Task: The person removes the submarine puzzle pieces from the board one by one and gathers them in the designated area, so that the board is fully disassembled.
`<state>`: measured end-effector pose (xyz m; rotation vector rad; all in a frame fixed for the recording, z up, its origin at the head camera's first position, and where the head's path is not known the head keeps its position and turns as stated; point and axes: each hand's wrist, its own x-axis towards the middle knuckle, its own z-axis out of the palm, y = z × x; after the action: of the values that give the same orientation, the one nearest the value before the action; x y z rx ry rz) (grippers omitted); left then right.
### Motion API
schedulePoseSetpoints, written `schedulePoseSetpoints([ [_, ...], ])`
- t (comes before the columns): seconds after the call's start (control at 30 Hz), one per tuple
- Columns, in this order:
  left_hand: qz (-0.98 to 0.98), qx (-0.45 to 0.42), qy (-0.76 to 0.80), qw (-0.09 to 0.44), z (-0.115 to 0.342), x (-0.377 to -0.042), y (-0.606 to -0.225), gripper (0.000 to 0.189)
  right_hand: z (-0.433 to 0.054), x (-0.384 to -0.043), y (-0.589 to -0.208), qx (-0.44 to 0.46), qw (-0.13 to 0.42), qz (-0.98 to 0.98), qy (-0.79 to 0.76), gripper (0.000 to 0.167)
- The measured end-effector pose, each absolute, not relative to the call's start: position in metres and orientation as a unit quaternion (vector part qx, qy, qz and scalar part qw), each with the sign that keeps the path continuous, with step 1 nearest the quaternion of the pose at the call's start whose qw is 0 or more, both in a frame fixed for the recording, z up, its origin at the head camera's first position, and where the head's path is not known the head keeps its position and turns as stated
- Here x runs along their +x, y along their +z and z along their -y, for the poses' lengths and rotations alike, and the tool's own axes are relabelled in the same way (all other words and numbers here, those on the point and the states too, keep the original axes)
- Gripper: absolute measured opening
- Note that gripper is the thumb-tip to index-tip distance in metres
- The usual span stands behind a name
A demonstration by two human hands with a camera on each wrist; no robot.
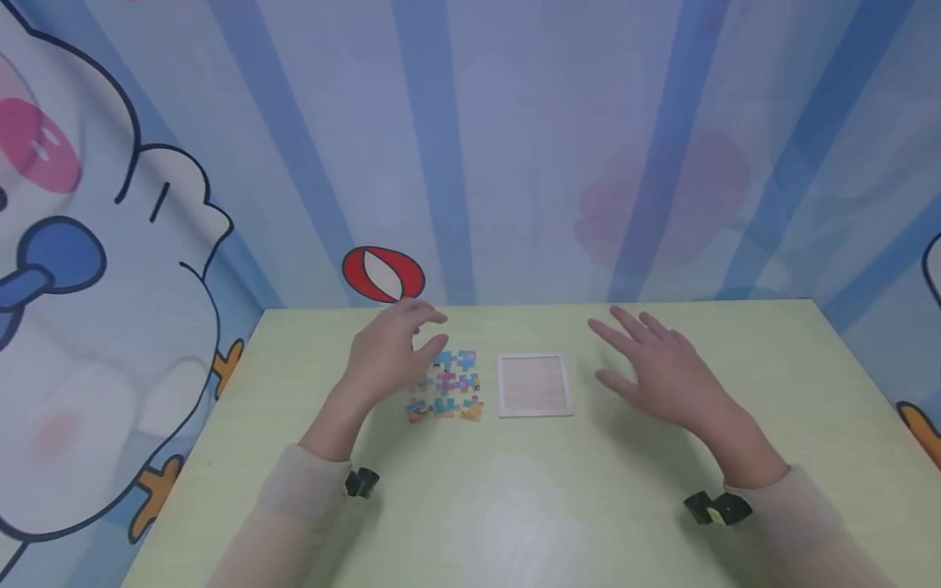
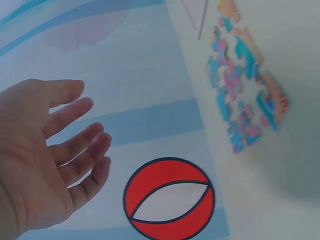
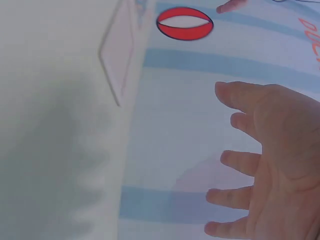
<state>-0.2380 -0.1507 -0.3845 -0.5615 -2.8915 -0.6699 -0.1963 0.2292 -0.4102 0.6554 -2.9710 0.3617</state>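
Several colourful jigsaw puzzle pieces (image 1: 445,382) lie spread apart in rows on the table. Just right of them sits a square, white-rimmed puzzle frame (image 1: 535,385) with a pale pinkish inside. My left hand (image 1: 391,347) hovers over the left side of the pieces and hides some of them; its fingers are relaxed and hold nothing. To the right of the frame my right hand (image 1: 654,371) is raised over the table, fingers spread, holding nothing. The left wrist view shows the loose pieces (image 2: 240,85) beyond the relaxed left hand (image 2: 50,155).
The pale yellow-green table (image 1: 500,506) ends at the back against a blue striped cloth (image 1: 515,147) printed with cartoon figures and a red-and-white ball (image 1: 384,274). Small black devices (image 1: 717,508) are on both wrists.
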Motion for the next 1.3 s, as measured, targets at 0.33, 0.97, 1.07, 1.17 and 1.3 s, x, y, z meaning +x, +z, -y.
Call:
schedulePoseSetpoints([
  [0.33,0.969,-0.186,-0.126,0.103,0.15,-0.25,-0.372,0.088,-0.247,-0.217,-0.39,0.127,0.035,0.984,0.12,0.092],
  [0.97,0.99,-0.142,-0.021,-0.004,0.151,-0.249,-0.432,0.108,-0.239,-0.231,-0.446,0.106,-0.046,0.986,0.121,0.112],
  [1.07,0.99,-0.14,-0.019,-0.005,0.152,-0.249,-0.432,0.107,-0.24,-0.231,-0.447,0.107,-0.048,0.986,0.118,0.112],
  [1.17,0.99,-0.14,-0.026,-0.013,0.154,-0.247,-0.43,0.107,-0.24,-0.231,-0.447,0.108,-0.047,0.986,0.116,0.112],
  [1.3,0.989,-0.139,-0.037,-0.022,0.154,-0.246,-0.43,0.106,-0.239,-0.23,-0.446,0.111,-0.047,0.986,0.116,0.111],
])
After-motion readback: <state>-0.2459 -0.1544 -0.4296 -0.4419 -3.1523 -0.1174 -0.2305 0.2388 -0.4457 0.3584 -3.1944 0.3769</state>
